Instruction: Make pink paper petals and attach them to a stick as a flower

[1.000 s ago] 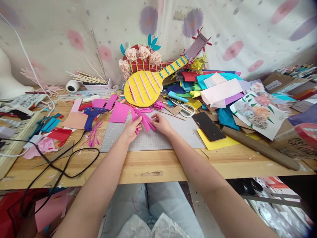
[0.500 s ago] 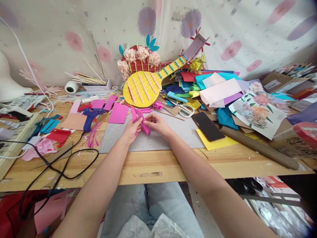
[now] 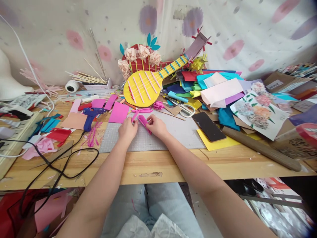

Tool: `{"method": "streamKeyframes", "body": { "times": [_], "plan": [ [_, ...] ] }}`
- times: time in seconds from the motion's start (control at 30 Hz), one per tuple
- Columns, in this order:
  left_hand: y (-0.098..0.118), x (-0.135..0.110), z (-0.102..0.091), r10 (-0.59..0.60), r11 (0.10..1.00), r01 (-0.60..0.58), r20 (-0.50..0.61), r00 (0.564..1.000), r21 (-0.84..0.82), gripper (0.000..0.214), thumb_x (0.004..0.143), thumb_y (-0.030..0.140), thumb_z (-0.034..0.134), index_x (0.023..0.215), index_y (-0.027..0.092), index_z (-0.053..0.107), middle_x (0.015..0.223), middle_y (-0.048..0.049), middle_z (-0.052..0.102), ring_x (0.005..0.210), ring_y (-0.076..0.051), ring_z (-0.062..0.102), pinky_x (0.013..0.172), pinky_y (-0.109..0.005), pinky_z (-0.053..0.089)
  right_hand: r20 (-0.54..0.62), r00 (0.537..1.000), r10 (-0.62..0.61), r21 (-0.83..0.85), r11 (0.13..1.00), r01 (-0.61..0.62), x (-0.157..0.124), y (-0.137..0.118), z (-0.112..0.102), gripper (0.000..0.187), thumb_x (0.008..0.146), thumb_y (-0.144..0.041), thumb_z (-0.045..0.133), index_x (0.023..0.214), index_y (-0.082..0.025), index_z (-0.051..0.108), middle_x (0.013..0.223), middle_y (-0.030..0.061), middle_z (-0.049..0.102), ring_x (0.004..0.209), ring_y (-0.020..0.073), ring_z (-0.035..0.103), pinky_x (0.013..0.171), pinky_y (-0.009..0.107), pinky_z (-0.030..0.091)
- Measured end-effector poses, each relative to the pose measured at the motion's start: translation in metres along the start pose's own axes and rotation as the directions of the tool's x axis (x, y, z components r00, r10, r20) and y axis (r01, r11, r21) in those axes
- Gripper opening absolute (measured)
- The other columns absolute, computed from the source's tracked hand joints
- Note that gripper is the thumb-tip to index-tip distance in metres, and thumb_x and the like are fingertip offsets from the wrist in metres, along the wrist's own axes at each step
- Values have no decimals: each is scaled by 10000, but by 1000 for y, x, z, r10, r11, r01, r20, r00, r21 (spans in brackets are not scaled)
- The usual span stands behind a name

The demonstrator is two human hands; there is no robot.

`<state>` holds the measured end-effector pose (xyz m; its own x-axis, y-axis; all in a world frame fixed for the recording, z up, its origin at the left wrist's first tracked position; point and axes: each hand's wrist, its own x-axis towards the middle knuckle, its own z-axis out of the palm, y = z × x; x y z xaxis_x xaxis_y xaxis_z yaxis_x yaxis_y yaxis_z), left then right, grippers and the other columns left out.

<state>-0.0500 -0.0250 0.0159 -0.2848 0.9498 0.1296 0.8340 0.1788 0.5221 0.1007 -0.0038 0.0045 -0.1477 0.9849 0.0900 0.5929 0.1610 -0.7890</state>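
Observation:
In the head view, my left hand (image 3: 128, 130) is closed on a narrow magenta paper strip (image 3: 135, 115) that pokes up past the fingertips. My right hand (image 3: 158, 126) pinches a wider folded piece of magenta paper (image 3: 143, 122), slanted over the grey cutting mat (image 3: 170, 144). A small gap separates the two pieces. Just beyond the left hand lies a square magenta sheet (image 3: 118, 112). More magenta strips (image 3: 146, 110) and a crumpled magenta paper flower (image 3: 158, 105) rest past the fingers.
A blue glue gun (image 3: 91, 116) with a trailing black cord stands at left. A yellow paper lute (image 3: 142, 88) leans at the back. Scissors (image 3: 187, 110), a phone (image 3: 208, 126), a wooden stick (image 3: 262, 148) and stacked coloured paper (image 3: 221, 92) lie to the right.
The magenta pieces, held together before, are now apart, one in each hand. My left hand has shifted slightly left, my right hand slightly right.

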Motion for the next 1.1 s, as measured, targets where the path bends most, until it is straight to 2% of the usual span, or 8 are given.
{"method": "streamKeyframes", "body": {
  "times": [0.23, 0.37, 0.47, 0.6, 0.77, 0.9, 1.0, 1.1],
  "plan": [
    [10, -8, 3, 36, 989, -48, 84, 996, 137, 313, 820, 436, 397, 864, 195, 593, 976, -127, 642, 919, -286, 599, 706, -359, 432, -44, 989, -139, -212, 969, 127, -2, -8, 6, 159, 731, -266, 565, 879, -219, 532, 686, 0, 622, 797, 184, 555, 704, 291, 387],
    [8, -5, 5, 11, 999, -14, 97, 995, 34, 307, 800, 444, 421, 818, 198, 604, 877, -114, 657, 846, -283, 608, 686, -361, 427, 2, 995, -103, -99, 990, 103, -4, -13, 4, 244, 707, -178, 548, 945, -218, 514, 684, -33, 614, 672, 141, 555, 660, 272, 387],
    [7, -2, 9, 27, 977, -5, 101, 995, -211, 266, 752, 425, 493, 774, 185, 605, 763, -82, 642, 758, -240, 601, 674, -335, 425, 24, 997, -70, 93, 993, 67, -1, -12, 5, 245, 691, -177, 555, 928, -215, 506, 633, -60, 576, 607, 112, 543, 622, 249, 388],
    [12, -2, 14, 12, 707, 109, 166, 986, -698, 188, 663, 333, 587, 748, 166, 579, 684, -17, 589, 636, -136, 554, 631, -257, 421, 93, 996, 2, 486, 873, -47, 4, -6, 4, 244, 654, -243, 596, 868, -202, 486, 561, -81, 512, 537, 90, 508, 562, 224, 394],
    [17, -5, 15, -65, 523, 309, 325, 944, -794, 226, 638, 347, 632, 707, 180, 495, 563, 45, 469, 473, -72, 427, 482, -205, 336, 155, 988, 7, 714, 690, -117, 5, -3, -1, 361, 595, -306, 642, 890, -203, 462, 616, -63, 548, 539, 90, 506, 550, 226, 397],
    [10, -2, 14, -113, 706, 202, 173, 978, -679, 190, 678, 332, 610, 683, 187, 486, 538, 44, 449, 483, -87, 427, 494, -219, 324, 36, 999, 33, 571, 820, -47, 4, 0, -2, 264, 639, -277, 582, 838, -219, 419, 636, -63, 527, 583, 103, 507, 588, 243, 404],
    [4, 0, 10, -41, 901, 54, 39, 998, -431, 135, 707, 303, 579, 714, 188, 509, 595, 17, 510, 560, -119, 488, 556, -245, 350, -150, 989, -5, 212, 977, 37, 2, 4, -4, 184, 672, -212, 518, 824, -224, 415, 667, -49, 517, 629, 118, 494, 647, 268, 392],
    [4, -3, 5, 41, 976, -34, 27, 999, -216, 167, 744, 355, 542, 769, 191, 531, 640, -9, 553, 608, -152, 530, 586, -268, 361, -223, 972, -72, -49, 997, 62, 1, 6, -7, 147, 697, -199, 483, 831, -222, 426, 719, -16, 531, 693, 143, 491, 666, 280, 368]
  ]
}}
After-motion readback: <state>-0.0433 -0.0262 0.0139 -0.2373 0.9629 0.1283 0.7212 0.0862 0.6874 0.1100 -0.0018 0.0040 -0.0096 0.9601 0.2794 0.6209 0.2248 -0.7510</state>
